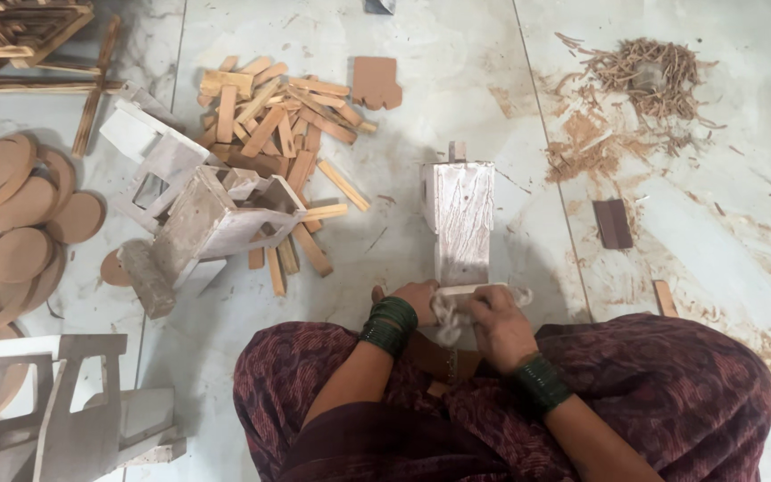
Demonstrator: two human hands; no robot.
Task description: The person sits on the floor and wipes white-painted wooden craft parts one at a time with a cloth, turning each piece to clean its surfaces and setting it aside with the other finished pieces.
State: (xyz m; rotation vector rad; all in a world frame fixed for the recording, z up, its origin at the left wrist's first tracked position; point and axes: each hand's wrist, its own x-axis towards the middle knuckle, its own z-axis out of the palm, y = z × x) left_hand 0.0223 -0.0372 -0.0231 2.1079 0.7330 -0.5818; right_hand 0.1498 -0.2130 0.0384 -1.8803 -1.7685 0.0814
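Head view: person sat on floor, whitewashed wooden block piece lay lengthwise in front of knees.
Left hand: curled against block's near end, steadying it.
Right hand: fingers closed on pale rag pressed at near edge.
Risk: block could've rolled if left grip eased; rag might snag on rough edge; splinters likely w/ bare skin.
Labels/pkgs: none seen; only brown offcut pile, round discs, shavings.

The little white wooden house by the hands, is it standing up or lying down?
Lying down. The white-painted wooden house lies flat on the floor, its long side facing up, while both hands hold its near end.
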